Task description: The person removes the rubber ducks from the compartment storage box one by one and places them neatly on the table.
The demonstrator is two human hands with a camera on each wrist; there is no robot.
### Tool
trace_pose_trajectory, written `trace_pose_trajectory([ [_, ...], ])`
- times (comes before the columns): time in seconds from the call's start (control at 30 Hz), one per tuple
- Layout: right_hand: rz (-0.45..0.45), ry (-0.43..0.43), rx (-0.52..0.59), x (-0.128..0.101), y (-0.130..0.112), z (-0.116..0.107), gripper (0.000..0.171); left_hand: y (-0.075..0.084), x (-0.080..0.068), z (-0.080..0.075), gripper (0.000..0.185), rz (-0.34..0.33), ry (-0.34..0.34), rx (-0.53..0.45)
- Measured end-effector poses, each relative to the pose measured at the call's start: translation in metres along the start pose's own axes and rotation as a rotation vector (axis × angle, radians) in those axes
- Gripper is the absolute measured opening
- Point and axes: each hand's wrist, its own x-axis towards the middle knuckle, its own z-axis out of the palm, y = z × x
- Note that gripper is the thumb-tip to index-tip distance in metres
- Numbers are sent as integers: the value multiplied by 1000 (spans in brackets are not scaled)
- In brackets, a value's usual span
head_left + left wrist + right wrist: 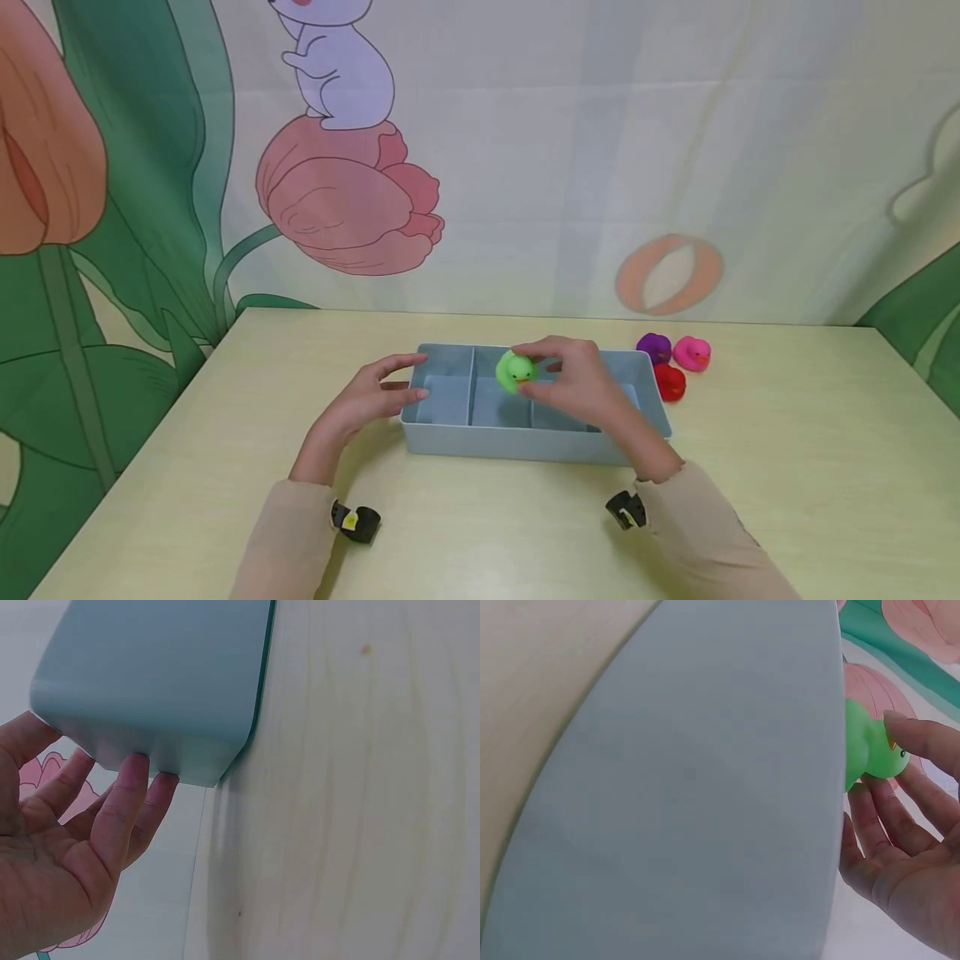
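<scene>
Right fingers (551, 364) around green duck (513, 372)

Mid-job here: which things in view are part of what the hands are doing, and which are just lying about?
In hand:
green duck, pinched by the right hand
grey divided tray, its end touched by the left hand

Lying about:
purple duck
pink duck
red duck
all on the table beside the tray
</scene>
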Motion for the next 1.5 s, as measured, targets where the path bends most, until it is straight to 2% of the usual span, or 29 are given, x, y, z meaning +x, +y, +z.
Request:
trace_pose_trajectory([
  [0.43, 117, 33, -29, -17, 16, -38, 43, -2, 0, 0, 55, -8, -2, -3],
  [0.77, 147, 53, -51, -31, 32, -64, 42, -2, 0, 0, 55, -6, -12, -11],
  [1.0, 184, 106, -99, -41, 39, -80, 42, -2, -1, 0, 56, -1, -16, -12],
  [1.2, 225, 133, -91, -49, 46, -93, 42, -1, -1, -1, 56, 6, -22, -11],
  [1.5, 250, 189, -162, -59, 69, -112, 46, -1, -1, 0, 56, 4, -18, -14],
])
